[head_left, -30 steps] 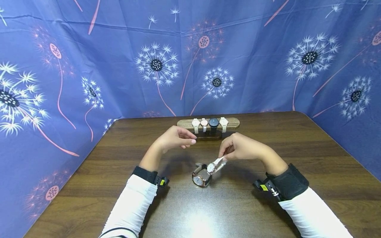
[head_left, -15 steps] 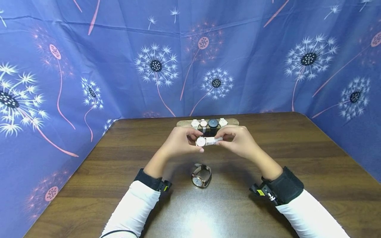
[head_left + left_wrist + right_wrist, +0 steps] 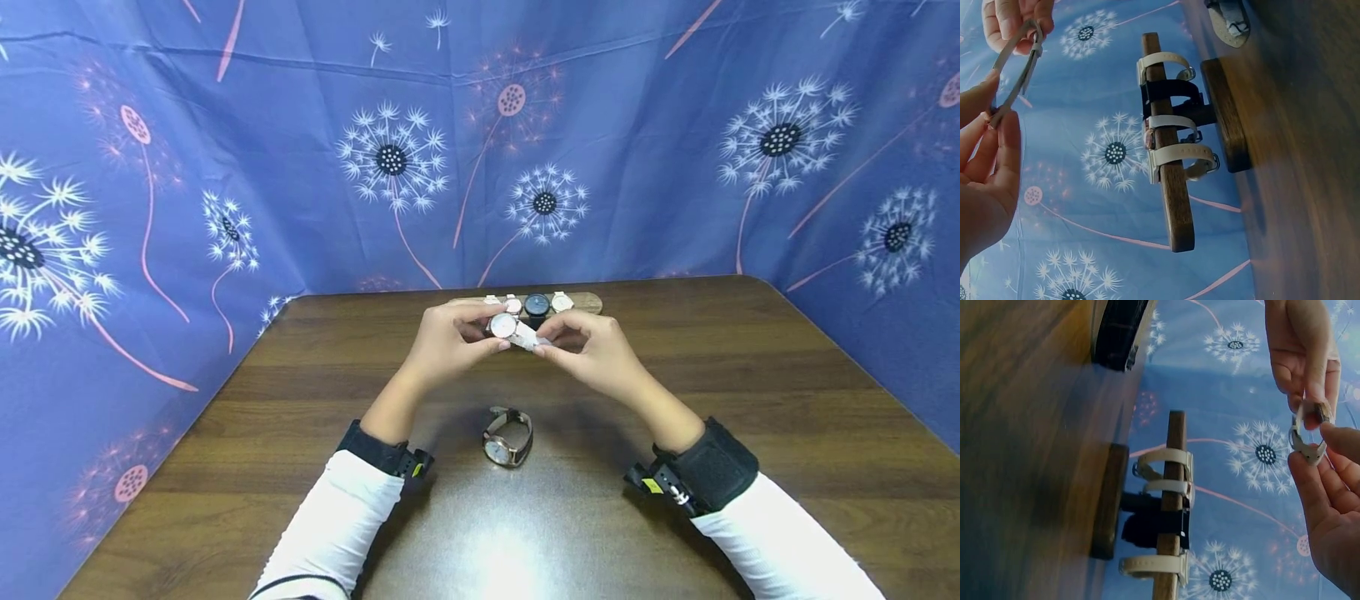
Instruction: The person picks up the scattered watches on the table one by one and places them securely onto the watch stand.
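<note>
A wristwatch with a white strap and pale round dial is held up between both hands, in front of the watch stand. My left hand pinches it at the case between thumb and fingers. The strap end is pinched by my right hand. In the right wrist view the strap forms a closed loop between the fingertips. The left wrist view shows the same strap from the side, stretched between the hands. Below them, a brown-strapped watch lies on its side on the table.
A wooden T-shaped watch stand stands at the back of the table. Several watches hang on its bar, among them a black one and pale-strapped ones. A blue dandelion-print cloth hangs behind.
My right hand has lifted the white watch from beside the brown one toward the stand. My left hand has taken hold of its case, and both hands have risen slightly with the watch tilting.
</note>
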A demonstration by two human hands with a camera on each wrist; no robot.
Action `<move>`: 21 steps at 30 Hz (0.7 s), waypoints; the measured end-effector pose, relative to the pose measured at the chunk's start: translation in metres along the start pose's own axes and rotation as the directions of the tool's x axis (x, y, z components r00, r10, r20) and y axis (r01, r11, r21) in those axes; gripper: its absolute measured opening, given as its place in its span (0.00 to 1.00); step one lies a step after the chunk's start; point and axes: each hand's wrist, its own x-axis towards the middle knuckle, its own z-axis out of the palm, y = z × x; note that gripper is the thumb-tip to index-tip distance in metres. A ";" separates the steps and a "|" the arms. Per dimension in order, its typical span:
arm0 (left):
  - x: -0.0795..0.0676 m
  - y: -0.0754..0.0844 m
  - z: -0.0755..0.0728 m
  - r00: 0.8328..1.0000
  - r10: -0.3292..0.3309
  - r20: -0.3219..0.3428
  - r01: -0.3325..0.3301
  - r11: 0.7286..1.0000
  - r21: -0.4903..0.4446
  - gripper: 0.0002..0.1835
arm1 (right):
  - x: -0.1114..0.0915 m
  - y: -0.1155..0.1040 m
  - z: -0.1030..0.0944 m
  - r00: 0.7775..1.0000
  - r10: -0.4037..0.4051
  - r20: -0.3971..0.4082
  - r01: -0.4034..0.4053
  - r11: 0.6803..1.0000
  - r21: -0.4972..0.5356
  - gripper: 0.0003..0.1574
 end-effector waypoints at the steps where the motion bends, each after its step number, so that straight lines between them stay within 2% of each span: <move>1: 0.000 0.001 0.000 1.000 -0.025 -0.016 0.025 0.998 -0.057 0.22 | 0.000 -0.001 0.001 1.000 0.020 0.000 -0.020 1.000 0.024 0.10; 3: 0.000 0.003 0.001 0.996 -0.067 -0.055 0.058 0.985 -0.160 0.21 | 0.000 -0.003 0.003 0.999 0.046 -0.009 -0.045 0.997 0.062 0.09; 5: 0.000 0.005 0.003 0.992 -0.078 -0.102 0.053 0.972 -0.227 0.20 | 0.000 -0.014 0.004 0.998 0.060 -0.028 -0.058 0.995 0.080 0.10; 9: 0.000 0.007 0.009 0.982 -0.050 -0.181 0.005 0.970 -0.242 0.16 | -0.003 -0.019 0.009 0.997 0.027 -0.074 -0.019 0.994 0.105 0.11; 11: -0.001 0.007 0.011 0.982 -0.041 -0.183 -0.008 0.966 -0.257 0.15 | -0.003 -0.015 0.012 0.996 -0.013 -0.093 0.025 0.993 0.118 0.12; 13: -0.002 0.008 0.012 0.987 -0.032 -0.155 -0.012 0.961 -0.276 0.16 | -0.004 -0.009 0.013 0.992 -0.058 -0.111 0.073 0.989 0.129 0.13; 17: -0.003 0.008 0.015 0.996 0.007 -0.092 -0.037 0.942 -0.332 0.26 | -0.004 -0.006 0.016 0.981 -0.133 -0.139 0.148 0.983 0.109 0.13; 21: -0.001 0.008 0.020 0.990 0.057 -0.126 -0.093 0.947 -0.308 0.34 | -0.003 -0.004 0.016 0.975 -0.168 -0.145 0.181 0.980 0.078 0.14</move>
